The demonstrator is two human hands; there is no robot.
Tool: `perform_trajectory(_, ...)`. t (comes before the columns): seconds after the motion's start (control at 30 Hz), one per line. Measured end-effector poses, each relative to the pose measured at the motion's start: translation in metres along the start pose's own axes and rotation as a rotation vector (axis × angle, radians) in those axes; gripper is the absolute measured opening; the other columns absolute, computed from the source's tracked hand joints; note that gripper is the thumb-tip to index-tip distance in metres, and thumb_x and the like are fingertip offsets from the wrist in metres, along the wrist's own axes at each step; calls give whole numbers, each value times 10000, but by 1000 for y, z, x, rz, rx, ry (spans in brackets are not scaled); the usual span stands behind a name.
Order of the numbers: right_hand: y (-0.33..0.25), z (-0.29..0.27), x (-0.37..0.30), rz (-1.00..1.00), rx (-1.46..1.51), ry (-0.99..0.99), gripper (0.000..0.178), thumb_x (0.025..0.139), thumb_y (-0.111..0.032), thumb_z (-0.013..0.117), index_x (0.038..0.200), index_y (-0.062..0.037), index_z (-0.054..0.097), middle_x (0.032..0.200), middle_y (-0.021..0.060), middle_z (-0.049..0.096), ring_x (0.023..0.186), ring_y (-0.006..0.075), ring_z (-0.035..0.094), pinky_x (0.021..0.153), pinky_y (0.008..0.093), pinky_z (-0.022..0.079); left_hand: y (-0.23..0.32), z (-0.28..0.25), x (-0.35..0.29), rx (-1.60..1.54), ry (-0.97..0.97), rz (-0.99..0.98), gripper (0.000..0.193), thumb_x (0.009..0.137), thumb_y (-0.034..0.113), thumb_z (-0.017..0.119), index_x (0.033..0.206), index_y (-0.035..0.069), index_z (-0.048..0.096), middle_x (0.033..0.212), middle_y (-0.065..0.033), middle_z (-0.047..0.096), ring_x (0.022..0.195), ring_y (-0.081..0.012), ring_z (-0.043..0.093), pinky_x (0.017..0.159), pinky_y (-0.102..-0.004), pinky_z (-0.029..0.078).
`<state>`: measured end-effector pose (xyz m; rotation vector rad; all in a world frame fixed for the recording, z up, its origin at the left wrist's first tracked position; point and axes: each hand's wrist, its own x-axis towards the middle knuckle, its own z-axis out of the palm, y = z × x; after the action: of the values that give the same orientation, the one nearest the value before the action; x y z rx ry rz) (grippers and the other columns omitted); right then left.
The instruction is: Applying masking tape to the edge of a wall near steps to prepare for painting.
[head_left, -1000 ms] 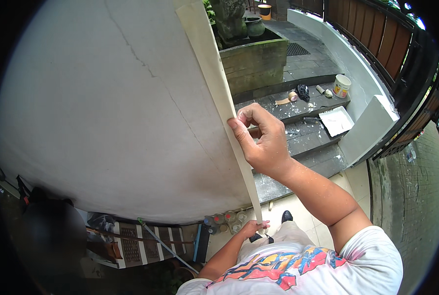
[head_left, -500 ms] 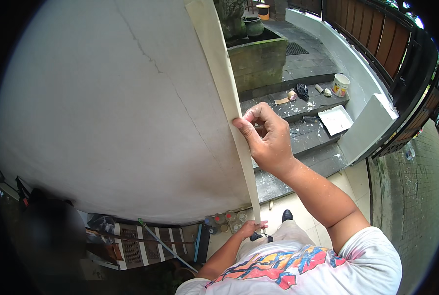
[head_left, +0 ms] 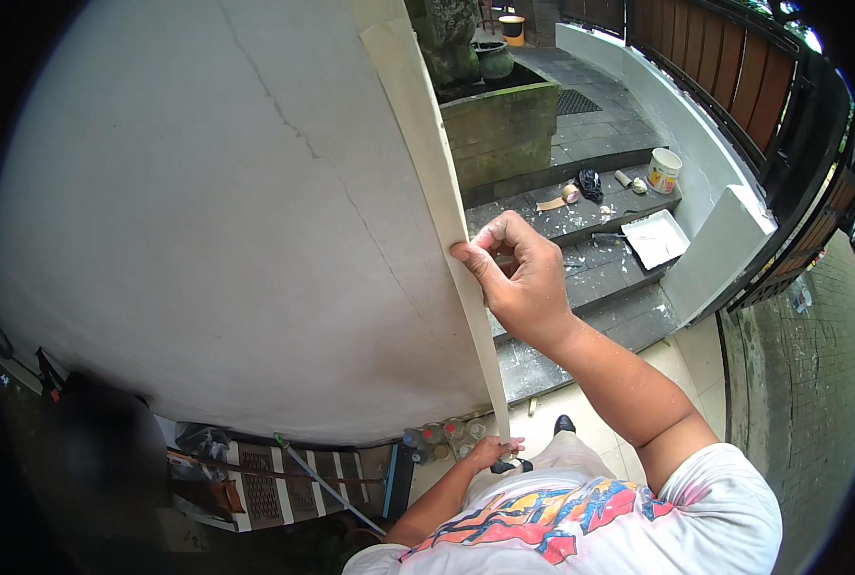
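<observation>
Cream tape (head_left: 427,163) runs down the right edge of the white wall (head_left: 207,211), pinched by the right hand (head_left: 525,278), fingers nearly closed, while lower the left hand (head_left: 488,450) meets it, grip too small to tell, and beyond, a white tray (head_left: 656,241) and bucket (head_left: 664,171) sit toward the right end of the steps (head_left: 624,311).

Pale strip (head_left: 438,182) cut off by the top edge just before 12 o'clock, left hand (head_left: 491,450) at 5 o'clock too small to read its grip, dark shape (head_left: 102,431) at 8 o'clock blurred past identifying, shirt (head_left: 590,517) clipped by the bottom edge at 5 o'clock.
</observation>
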<state>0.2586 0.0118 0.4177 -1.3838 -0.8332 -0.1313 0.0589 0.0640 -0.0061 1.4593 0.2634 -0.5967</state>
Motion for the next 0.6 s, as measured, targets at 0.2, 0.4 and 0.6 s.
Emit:
perform_trajectory(0.2, 2, 1, -1, 10, 7, -13, 264, 890, -179, 769, 799, -24, 575, 683, 49, 619, 603, 78, 574, 531, 248, 488, -9, -5, 4, 28, -21, 23, 502, 1016, 400, 566, 1374, 49, 590, 1186, -59, 720, 1029, -123, 621, 985, -291, 455)
perform_trajectory(0.4, 0, -1, -1, 24, 62, -22, 265, 881, -166, 777, 797, -17, 574, 689, 52, 631, 598, 76, 594, 537, 249, 498, -11, -6, 0, 56, -41, 9, 513, 1009, 420, 571, 1363, 50, 601, 1181, -56, 722, 1014, -120, 625, 964, -290, 469)
perform_trajectory(0.6, 5, 5, -4, -13, 52, 4, 272, 872, -163, 785, 788, -19, 570, 678, 58, 625, 573, 83, 592, 528, 248, 494, -10, -6, -5, 14, -38, -22, 512, 1003, 414, 581, 1367, 54, 600, 1167, -53, 725, 993, -119, 623, 958, -283, 465)
